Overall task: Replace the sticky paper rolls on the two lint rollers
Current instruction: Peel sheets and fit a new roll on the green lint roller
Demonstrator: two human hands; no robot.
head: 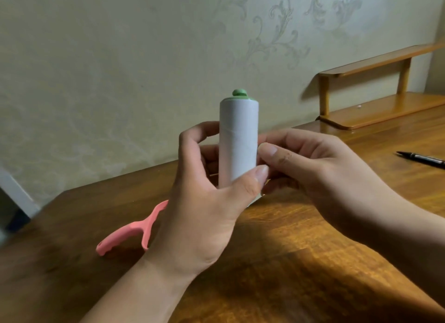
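Sticky paper roll point(237, 139), white, stands upright in mid-air above the table point(289, 262), seated on a spindle; only the green roller tip point(239, 95) pokes out of the roll's top. The handle is hidden under the hands. Left hand point(204, 214) wraps the roll's lower half, fingers curled round the back and thumb pressed across the front, probably to brace it upright. Right hand point(313, 166) comes in from the roll's right, fingers curled, thumb tip and forefinger pinching the roll's right edge. It is likely seating the roll or picking at the sheet edge; cannot tell which. The roll looks nearly fully pushed on. Pink lint roller point(134, 231) lies flat on the table to the lower left of the roll, partly behind the left wrist; no paper roll shows on the visible part. Black pen point(421, 159) lies well right of the roll. Wooden shelf point(375, 98) sits further right and behind, against the patterned wall point(120, 57).
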